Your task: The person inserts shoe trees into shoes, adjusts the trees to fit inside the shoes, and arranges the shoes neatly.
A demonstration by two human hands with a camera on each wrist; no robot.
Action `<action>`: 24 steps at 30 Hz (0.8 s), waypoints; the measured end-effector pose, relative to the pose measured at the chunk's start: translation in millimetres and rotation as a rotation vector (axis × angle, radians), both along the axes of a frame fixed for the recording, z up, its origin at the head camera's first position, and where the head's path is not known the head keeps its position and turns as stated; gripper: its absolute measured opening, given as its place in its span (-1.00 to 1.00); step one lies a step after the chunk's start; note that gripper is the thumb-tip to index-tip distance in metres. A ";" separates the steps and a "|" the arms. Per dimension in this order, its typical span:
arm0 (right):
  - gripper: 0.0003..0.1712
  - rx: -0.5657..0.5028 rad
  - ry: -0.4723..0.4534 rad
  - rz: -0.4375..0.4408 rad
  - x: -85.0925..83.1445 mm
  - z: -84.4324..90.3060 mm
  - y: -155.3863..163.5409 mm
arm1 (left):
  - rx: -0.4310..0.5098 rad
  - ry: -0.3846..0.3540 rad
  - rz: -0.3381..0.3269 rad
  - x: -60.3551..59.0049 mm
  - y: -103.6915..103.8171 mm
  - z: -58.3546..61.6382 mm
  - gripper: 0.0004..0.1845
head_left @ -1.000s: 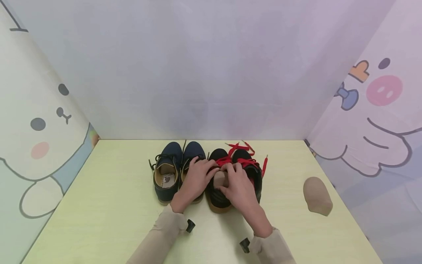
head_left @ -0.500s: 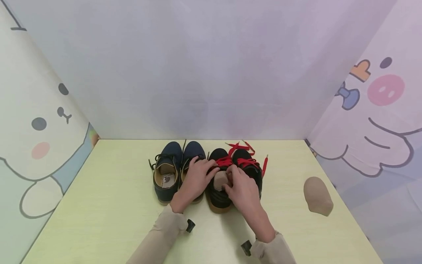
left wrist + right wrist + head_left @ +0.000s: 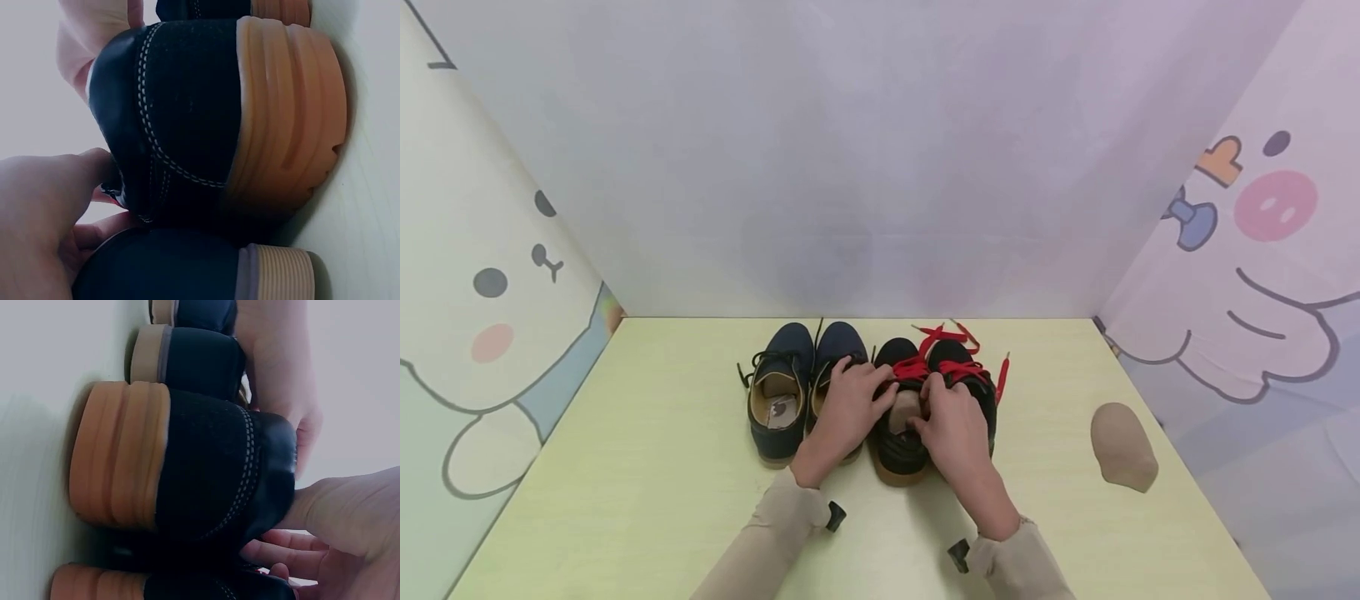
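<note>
Your right hand has its fingers curled onto the tan insert in the black shoe — the red-laced one mid-table — while your left hand grips the collar, probably to brace it. Navy shoes touch its left; another tan insert lies well apart.

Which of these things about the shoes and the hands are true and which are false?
1. Two pairs of shoes stand side by side on the pale yellow-green tabletop. True.
2. The black shoes with red laces are left of the navy-blue lace-up shoes. False: they are on the right.
3. Both hands, the left hand and the right hand, are at the black shoe with the tan insert. True.
4. The beige foot-shaped shoe filler lies inside a navy shoe. False: it lies alone on the table, far right.
</note>
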State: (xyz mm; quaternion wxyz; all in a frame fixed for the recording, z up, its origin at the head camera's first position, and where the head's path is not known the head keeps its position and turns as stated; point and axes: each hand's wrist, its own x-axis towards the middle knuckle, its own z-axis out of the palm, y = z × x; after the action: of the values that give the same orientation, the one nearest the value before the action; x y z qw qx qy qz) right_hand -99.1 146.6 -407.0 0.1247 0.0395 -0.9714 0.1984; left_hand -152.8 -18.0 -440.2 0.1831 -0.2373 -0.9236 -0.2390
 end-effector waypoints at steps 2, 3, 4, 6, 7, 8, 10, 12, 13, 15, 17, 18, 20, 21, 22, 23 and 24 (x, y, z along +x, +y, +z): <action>-0.53 0.022 0.024 0.005 -0.5 -1.5 -0.8 | 0.003 0.001 -0.002 0.3 0.0 0.0 -0.94; -0.53 0.036 0.032 0.005 -0.6 -1.9 -1.3 | 0.004 0.000 -0.004 0.6 -0.2 0.1 -0.94; -0.52 0.051 0.041 0.005 -0.6 -2.1 -1.8 | 0.008 -0.002 -0.007 0.7 -0.3 0.6 -0.94; -0.48 0.083 0.059 0.005 -0.1 -2.6 -2.8 | 0.003 -0.010 -0.008 1.0 -0.9 1.5 -0.93; -0.46 0.097 0.068 0.005 0.2 -3.0 -3.0 | 0.000 -0.016 -0.011 1.3 -1.3 1.9 -0.92; -0.43 0.109 0.078 0.003 0.6 -3.4 -3.3 | -0.005 -0.023 -0.013 1.6 -1.8 2.3 -0.91; -0.36 0.122 0.103 0.004 1.5 -4.0 -3.2 | -0.016 -0.042 -0.020 2.0 -2.8 3.1 -0.88; -0.30 0.123 0.130 0.009 1.6 -5.1 -2.1 | -0.025 -0.061 -0.033 2.5 -4.0 3.8 -0.84; -0.26 0.120 0.145 0.012 1.6 -5.4 -1.5 | -0.032 -0.073 -0.041 2.6 -4.7 4.2 -0.83; -0.18 0.120 0.162 0.021 1.6 -5.2 -0.4 | -0.051 -0.101 -0.060 2.9 -6.5 6.0 -0.78; -0.13 0.134 0.166 0.030 1.3 -5.3 0.5 | -0.075 -0.131 -0.079 3.1 -8.9 7.8 -0.71; -0.12 0.143 0.165 0.032 1.3 -4.9 0.8 | -0.088 -0.145 -0.090 2.9 -10.0 8.5 -0.67; -0.14 0.164 0.151 0.038 0.8 -3.9 1.5 | -0.110 -0.172 -0.110 2.5 -11.6 9.6 -0.61; -0.15 0.177 0.145 0.043 0.4 -3.5 1.8 | -0.120 -0.179 -0.116 2.2 -12.1 9.7 -0.58; -0.17 0.193 0.143 0.049 -0.3 -3.4 2.1 | -0.128 -0.185 -0.119 1.9 -12.6 9.9 -0.57; -0.18 0.207 0.143 0.055 -1.2 -3.3 2.3 | -0.129 -0.188 -0.123 1.8 -12.9 10.2 -0.57; -0.20 0.220 0.141 0.061 -2.1 -3.4 2.4 | -0.133 -0.188 -0.124 1.6 -13.1 10.0 -0.57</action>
State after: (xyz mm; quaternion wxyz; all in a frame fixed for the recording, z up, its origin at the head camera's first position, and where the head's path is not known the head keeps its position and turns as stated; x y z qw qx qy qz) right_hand -101.2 149.0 -410.4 0.1816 0.0965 -0.9744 0.0912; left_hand -151.2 -31.1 -430.2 0.0646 -0.2819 -0.9341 -0.2094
